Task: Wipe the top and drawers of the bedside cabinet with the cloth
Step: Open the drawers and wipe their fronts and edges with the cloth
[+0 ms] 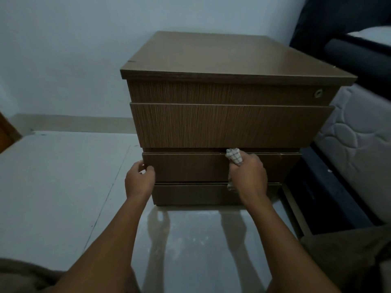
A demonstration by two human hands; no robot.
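A brown wooden bedside cabinet (230,58) stands on the floor in front of me, with several drawer fronts stacked under its flat top. My right hand (248,175) presses a white checked cloth (233,157) against the upper edge of the third drawer front (190,166), near its middle. My left hand (138,178) grips the left end of that same drawer front, thumb on its face. The second drawer (230,125) sticks out slightly above my hands. Part of the cloth hangs down below my right palm.
A glossy pale tiled floor (63,176) spreads left and in front. A bed with a quilted white mattress (359,136) and dark frame (330,199) sits close on the cabinet's right. A pale wall (74,49) stands behind. A round lock (318,93) marks the top drawer.
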